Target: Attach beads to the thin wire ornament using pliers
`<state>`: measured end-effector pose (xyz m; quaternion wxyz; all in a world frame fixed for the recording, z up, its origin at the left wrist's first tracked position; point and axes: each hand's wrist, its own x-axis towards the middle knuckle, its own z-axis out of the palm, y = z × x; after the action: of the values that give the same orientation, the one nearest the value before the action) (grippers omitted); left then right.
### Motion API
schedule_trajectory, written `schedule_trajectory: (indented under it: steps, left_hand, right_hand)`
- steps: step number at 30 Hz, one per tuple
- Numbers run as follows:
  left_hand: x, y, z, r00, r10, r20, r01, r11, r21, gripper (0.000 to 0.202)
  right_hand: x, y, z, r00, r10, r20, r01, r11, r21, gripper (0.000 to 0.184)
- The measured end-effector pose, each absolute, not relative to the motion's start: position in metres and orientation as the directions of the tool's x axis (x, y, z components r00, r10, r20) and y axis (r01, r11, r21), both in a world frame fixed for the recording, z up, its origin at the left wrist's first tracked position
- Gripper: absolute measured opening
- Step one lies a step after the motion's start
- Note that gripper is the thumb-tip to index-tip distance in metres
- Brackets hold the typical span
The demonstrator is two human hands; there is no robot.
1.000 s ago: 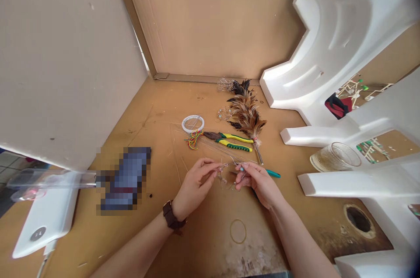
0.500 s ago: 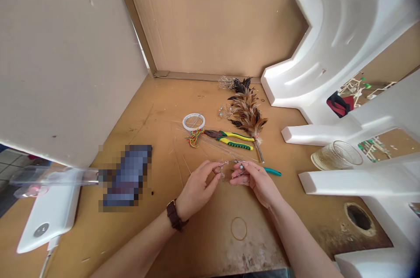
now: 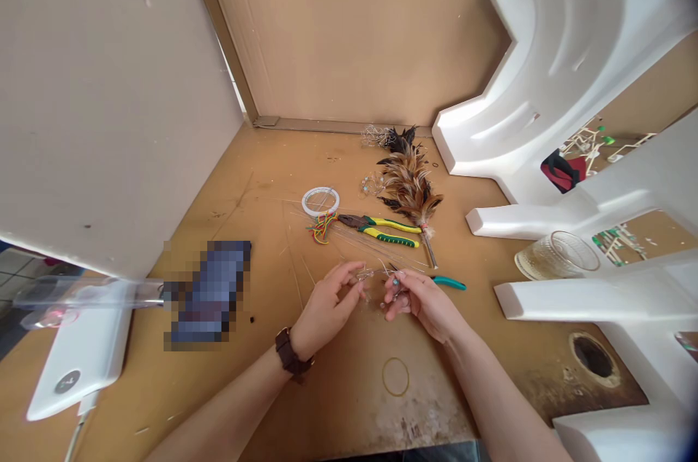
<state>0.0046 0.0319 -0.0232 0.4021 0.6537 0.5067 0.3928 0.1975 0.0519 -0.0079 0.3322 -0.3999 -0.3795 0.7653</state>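
Note:
Between my two hands runs a thin silvery wire piece [image 3: 368, 274] with small beads on it. My left hand [image 3: 330, 307] pinches its left part between thumb and fingertips. My right hand [image 3: 428, 302] is closed on the right part, where a small turquoise bead shows by the fingers; the piece's full shape is hard to make out. Behind my right hand, teal-handled pliers [image 3: 450, 282] stick out, their jaws mostly hidden. Farther back lie yellow-and-green pliers [image 3: 382, 228], with several loose thin wires [image 3: 349, 247] in front of them.
A white ring [image 3: 321, 190] and coloured threads [image 3: 323, 228] lie beyond my hands, with a feather bundle [image 3: 411, 178] behind. A phone [image 3: 210, 291] and white power bank [image 3: 81, 353] are left. At right stand a glass [image 3: 559, 256] and white plastic chair [image 3: 550, 33]. A rubber band [image 3: 395, 376] lies nearer.
My right hand's fingers have shifted slightly and curled differently around the wire piece. My left fingers have moved a little too, still pinching it. The camera view has shifted very slightly.

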Motion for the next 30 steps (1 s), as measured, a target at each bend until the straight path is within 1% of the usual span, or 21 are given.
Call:
schedule_trajectory:
  steps: [2,5,9,12,15,17,18,20,21,22,24,28,30]
  left_hand:
    - [0.005,0.032,-0.024,0.133,0.98,0.148,0.369,-0.188,0.91,0.025]
    - [0.005,0.033,-0.024,0.12,0.975,0.188,0.388,-0.22,0.895,0.02]
    - [0.001,0.037,-0.026,0.074,0.987,0.142,0.319,-0.159,0.934,0.018]
    - [-0.003,0.041,-0.026,0.043,0.99,0.132,0.341,-0.139,0.93,0.016]
    - [-0.004,0.041,-0.02,0.025,0.975,0.221,0.397,-0.213,0.893,0.017]
    - [-0.003,0.038,-0.014,0.089,0.945,0.316,0.413,-0.324,0.851,0.021]
    - [-0.001,0.036,-0.011,0.174,0.925,0.337,0.405,-0.379,0.832,0.023]
    - [0.003,0.032,-0.007,0.303,0.888,0.345,0.354,-0.441,0.825,0.021]
    - [0.004,0.03,-0.006,0.362,0.872,0.328,0.336,-0.451,0.827,0.018]
    - [0.006,0.029,-0.006,0.396,0.862,0.317,0.316,-0.452,0.834,0.016]
    - [0.007,0.029,-0.009,0.407,0.87,0.278,0.294,-0.413,0.862,0.017]
    - [0.007,0.033,-0.014,0.277,0.941,0.196,0.277,-0.274,0.921,0.019]
    - [0.007,0.034,-0.015,0.231,0.955,0.184,0.272,-0.245,0.93,0.019]
  right_hand:
    - [0.197,0.052,-0.009,-0.446,0.83,-0.335,-0.204,-0.459,-0.865,0.028]
    - [0.196,0.053,-0.01,-0.428,0.848,-0.313,-0.238,-0.44,-0.866,0.028]
    - [0.198,0.055,-0.01,-0.414,0.847,-0.334,-0.272,-0.465,-0.842,0.028]
    - [0.199,0.056,-0.01,-0.415,0.846,-0.335,-0.262,-0.464,-0.846,0.03]
    - [0.2,0.054,-0.01,-0.445,0.824,-0.352,-0.197,-0.473,-0.859,0.03]
    - [0.199,0.052,-0.01,-0.481,0.789,-0.382,-0.119,-0.491,-0.863,0.03]
    - [0.198,0.051,-0.011,-0.504,0.768,-0.395,-0.079,-0.497,-0.864,0.03]
    - [0.197,0.049,-0.012,-0.55,0.731,-0.403,-0.02,-0.494,-0.869,0.03]
    - [0.197,0.048,-0.013,-0.569,0.719,-0.4,-0.004,-0.489,-0.872,0.03]
    - [0.197,0.048,-0.014,-0.581,0.712,-0.394,0.002,-0.483,-0.876,0.03]
    - [0.197,0.048,-0.014,-0.579,0.721,-0.381,-0.008,-0.472,-0.881,0.031]
    - [0.198,0.05,-0.013,-0.524,0.77,-0.363,-0.052,-0.455,-0.889,0.029]
    - [0.198,0.051,-0.013,-0.493,0.79,-0.365,-0.057,-0.447,-0.893,0.029]
